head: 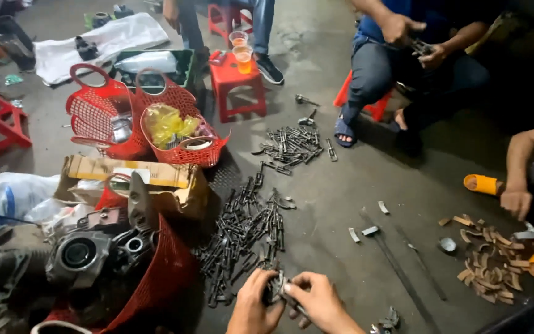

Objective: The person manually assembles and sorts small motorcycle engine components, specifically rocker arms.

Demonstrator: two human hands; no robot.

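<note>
A small dark metal part (276, 289) is held low in the middle of the view, pinched between the left hand (253, 306) and the right hand (317, 303), whose fingers are closed around it. Just above the hands a pile of dark metal parts (242, 232) is spread on the concrete floor (335, 204); a second heap (292, 145) lies farther off. To the left a red basket (162, 272) is filled with grey engine pieces, and behind it a flattened brown cardboard box (125, 170) with a pale label is seen. Yellow plastic is held in another red basket (183, 127). Two cups stand on a red stool (237, 77). Brown curved pieces (486, 263) lie at right beside another person's hand (517, 201).
</note>
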